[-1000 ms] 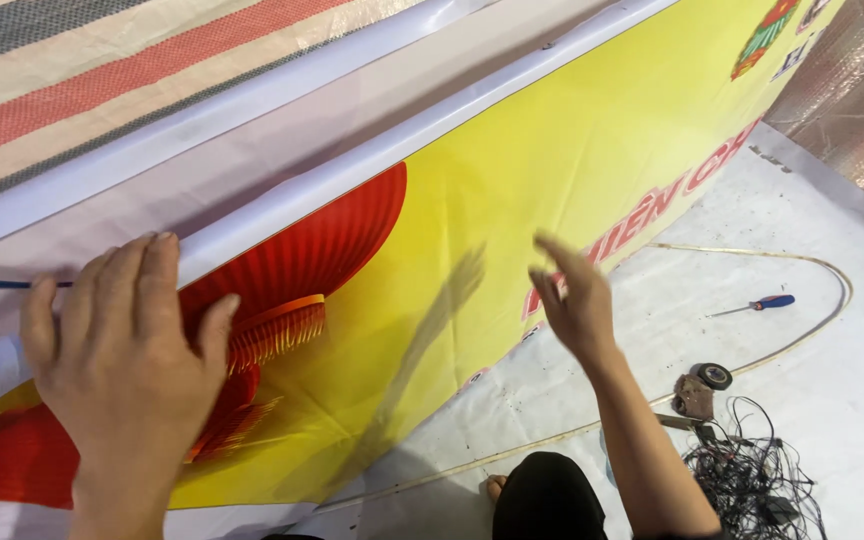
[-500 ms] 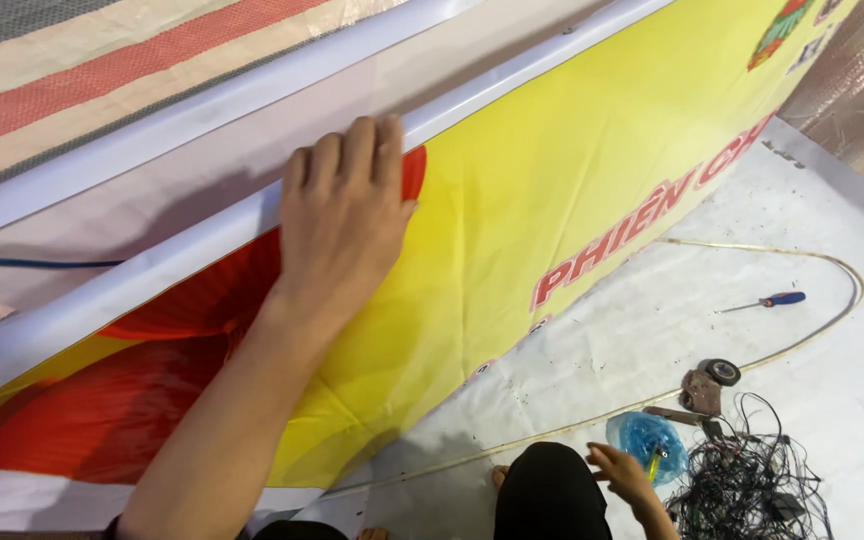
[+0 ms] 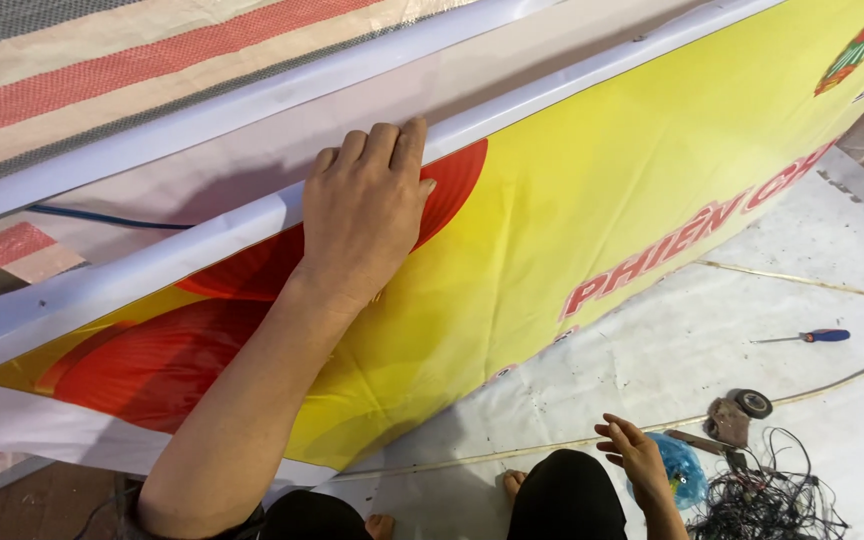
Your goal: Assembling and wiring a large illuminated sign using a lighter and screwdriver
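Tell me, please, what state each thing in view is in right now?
Left hand: flat, pressing the banner's top edge.
Right hand: open, reaching down beside the blue object.
Banner: stretched, slightly wrinkled.
Screwdriver: lying untouched.
Wires: tangled.

Yellow banner (image 3: 592,200) with red shapes and lettering; blue-handled screwdriver (image 3: 807,337); red-striped, perhaps woven, tarp (image 3: 102,70).

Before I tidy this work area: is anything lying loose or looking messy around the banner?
Yes. On the white sheet, a tangle of black wires lies beside the right hand, and a blue-handled screwdriver lies loose. The yellow banner shows slight wrinkles under the left hand.
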